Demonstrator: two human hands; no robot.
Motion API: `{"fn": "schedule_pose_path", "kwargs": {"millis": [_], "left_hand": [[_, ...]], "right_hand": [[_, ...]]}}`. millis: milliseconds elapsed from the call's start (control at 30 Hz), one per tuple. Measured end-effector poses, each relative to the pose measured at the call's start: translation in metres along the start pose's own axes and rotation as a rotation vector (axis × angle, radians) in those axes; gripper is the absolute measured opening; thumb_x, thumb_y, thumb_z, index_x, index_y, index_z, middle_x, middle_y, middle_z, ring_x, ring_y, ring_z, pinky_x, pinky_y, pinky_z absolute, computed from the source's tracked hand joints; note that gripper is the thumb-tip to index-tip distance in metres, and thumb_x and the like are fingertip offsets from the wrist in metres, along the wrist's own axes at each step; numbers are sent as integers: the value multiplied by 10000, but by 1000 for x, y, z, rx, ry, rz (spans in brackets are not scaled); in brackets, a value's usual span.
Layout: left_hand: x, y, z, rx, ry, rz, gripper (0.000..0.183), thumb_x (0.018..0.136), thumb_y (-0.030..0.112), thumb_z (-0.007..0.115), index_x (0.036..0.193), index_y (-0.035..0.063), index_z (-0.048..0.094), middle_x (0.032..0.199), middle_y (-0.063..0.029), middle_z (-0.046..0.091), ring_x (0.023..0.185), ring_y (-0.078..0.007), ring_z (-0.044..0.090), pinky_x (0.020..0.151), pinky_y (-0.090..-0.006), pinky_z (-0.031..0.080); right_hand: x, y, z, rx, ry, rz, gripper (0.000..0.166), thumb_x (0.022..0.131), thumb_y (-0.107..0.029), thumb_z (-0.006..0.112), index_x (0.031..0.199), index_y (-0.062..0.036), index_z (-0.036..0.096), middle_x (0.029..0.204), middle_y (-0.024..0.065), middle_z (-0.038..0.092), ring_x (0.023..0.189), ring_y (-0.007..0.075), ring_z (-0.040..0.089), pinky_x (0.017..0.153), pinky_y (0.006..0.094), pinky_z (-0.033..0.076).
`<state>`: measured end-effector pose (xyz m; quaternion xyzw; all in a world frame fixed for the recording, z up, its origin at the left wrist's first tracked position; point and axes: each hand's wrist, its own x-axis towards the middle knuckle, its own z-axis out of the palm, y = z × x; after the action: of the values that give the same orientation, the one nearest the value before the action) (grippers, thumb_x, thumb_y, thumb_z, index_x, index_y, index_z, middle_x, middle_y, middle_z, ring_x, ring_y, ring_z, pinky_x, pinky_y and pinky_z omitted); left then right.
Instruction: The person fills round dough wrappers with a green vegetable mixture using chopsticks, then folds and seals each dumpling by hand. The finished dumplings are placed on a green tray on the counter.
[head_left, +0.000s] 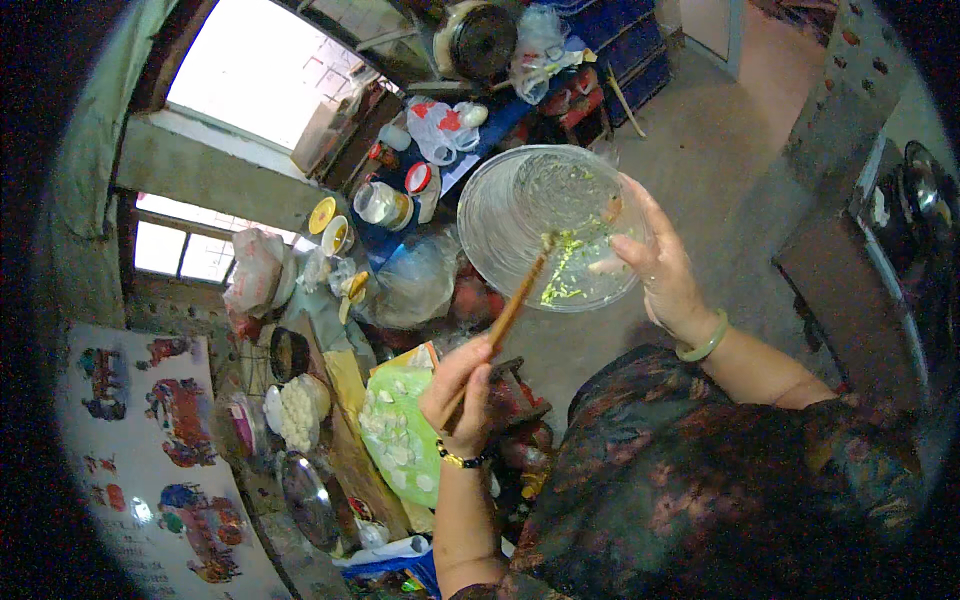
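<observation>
My left hand (461, 397), with a dark and gold bracelet at its wrist, grips wooden chopsticks (517, 300). Their tips reach over a round, clear bowl (487, 225), close to chopped green pieces (562, 277) stuck on its inside. The bowl is tilted and held up by my right hand (660, 262), which has a pale green bangle at the wrist. The right thumb lies at the rim; some fingers show blurred through the bowl wall. Below and left of the bowl, a light green sheet (401, 442) carries several pale, flattish pieces, partly hidden by my left hand.
A plate of lumpy white food (300, 412) and a shiny round metal lid (307, 499) are at the lower left. Jars (382, 206) and plastic bags (442, 131) stand on a blue surface beyond. A stick (626, 101) leans at the upper right.
</observation>
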<state>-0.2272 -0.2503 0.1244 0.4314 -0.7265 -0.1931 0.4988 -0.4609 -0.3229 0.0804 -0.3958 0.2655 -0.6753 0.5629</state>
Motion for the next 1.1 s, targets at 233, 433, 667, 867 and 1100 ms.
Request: {"fn": "schedule_pose_path", "kwargs": {"millis": [233,433,667,867,1100], "left_hand": [[3,6,7,224,-77,39,161,772,-61,543,913,-46,619,950,-180,638,900,-254,614,813,-315,469],[16,14,1,-19,-114,-6,174,753,-61,578,923,-42,614,951,-179,634,897,-268,615,813,-326,465],[52,14,10,103,13,263,186,764,-27,611,950,-25,607,956,-182,630,900,-281,611,798,-326,473],[61,29,4,139,-237,370,198,716,-21,665,909,-3,624,936,-168,631,821,-269,629,715,-322,508],[63,44,-13,178,-207,391,179,716,-22,659,891,5,633,917,-160,632,815,-262,629,696,-305,510]], "right_hand": [[-4,8,-3,88,2,9,676,803,-188,592,1370,-38,257,1366,131,321,1213,236,374,802,319,515],[-2,14,-10,197,16,45,725,800,-256,616,1375,-41,230,1341,122,346,1192,250,397,813,380,524],[6,1,-3,214,-132,93,791,802,-457,588,1384,-80,208,1363,135,300,1222,284,370,833,438,506],[3,-2,-4,123,-90,121,831,785,-540,569,1395,-111,204,1402,127,252,1247,293,347,824,451,503],[-2,-16,8,168,-201,165,826,787,-580,537,1400,-140,201,1394,130,279,1258,296,339,846,458,485]]}}
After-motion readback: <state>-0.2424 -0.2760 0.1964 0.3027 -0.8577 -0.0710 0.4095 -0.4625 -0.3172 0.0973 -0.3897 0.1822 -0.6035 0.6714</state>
